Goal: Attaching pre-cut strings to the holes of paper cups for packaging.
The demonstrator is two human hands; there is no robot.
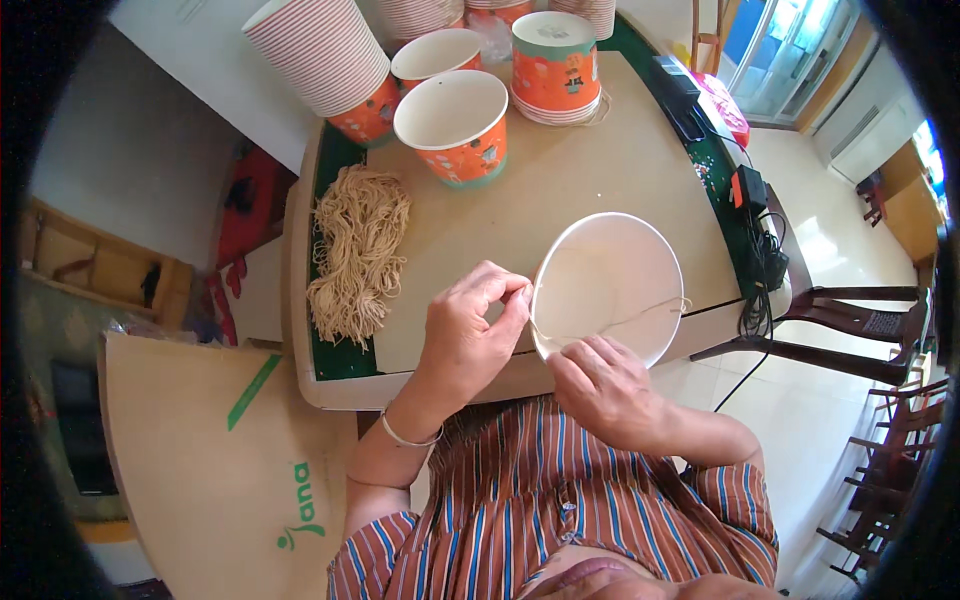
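Note:
A white-lined paper bucket (600, 265) stands close to me at the table's near edge, its open mouth facing up. A thin beige string (645, 315) crosses that mouth, from the right side of the rim down to my right hand (610, 395). The right fingers are closed at the near rim, where the string runs into them. At the bucket's left rim my left hand (470, 325) pinches with thumb and forefinger; a short bit of string shows just below the pinch. A loose bundle of the same beige strings (358, 255) lies left of my left hand.
Two open orange paper buckets (450, 125) stand beyond the hands, beside a tilted nested stack (320, 60). An upside-down orange bucket stack (555, 70) stands at the far middle. Black adapters and cables (765, 265) line the table's right edge. A large cardboard box (200, 430) is at left.

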